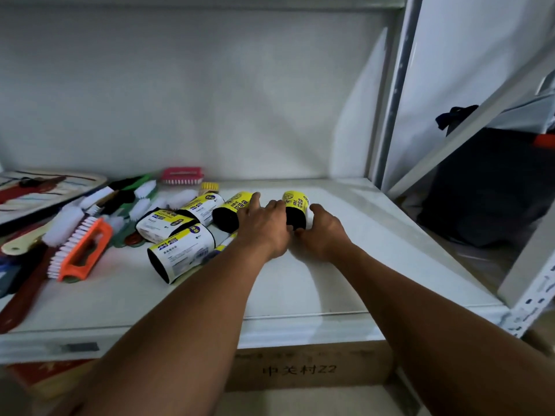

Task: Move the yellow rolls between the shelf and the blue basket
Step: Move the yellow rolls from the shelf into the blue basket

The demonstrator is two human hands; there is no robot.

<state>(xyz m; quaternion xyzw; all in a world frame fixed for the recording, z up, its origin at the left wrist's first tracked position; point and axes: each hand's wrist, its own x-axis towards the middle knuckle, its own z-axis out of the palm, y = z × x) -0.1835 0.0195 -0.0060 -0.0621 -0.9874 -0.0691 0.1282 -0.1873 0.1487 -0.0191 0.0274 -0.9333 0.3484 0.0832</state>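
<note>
White shelf (345,265) on metal racking, plain wall behind. Cardboard box (300,367) sits below the shelf edge, well short of the fingers. Dark bag (486,187) lies far off to the right of the fingers, past the upright. Blue basket: not in view.

Pile of brushes, orange brush (81,250) nearest the front, lies well left of the fingers. Three white-labelled rolls (180,253) lie on their sides between the brushes and the fingers.

Task items: left yellow roll (232,205) and right yellow roll (297,202), both on the shelf, lying down, black ends toward the camera, with a gap between them.

Left hand (264,226): fingers spread, index finger (255,201) laid straight on the left yellow roll, the others bent toward the gap. Whether it grips either roll, cannot tell.

Right hand (324,232): fingers (316,210) curled round the far side of the right yellow roll, thumb at its near end; it holds the roll.

Judgement on handling: rolled film under a paper band, so probably light, slightly soft under squeeze and smooth. Best hold is across the yellow band at mid-length, thumb opposite fingers. One roll per hand looks workable. The round shape may roll if nudged.
</note>
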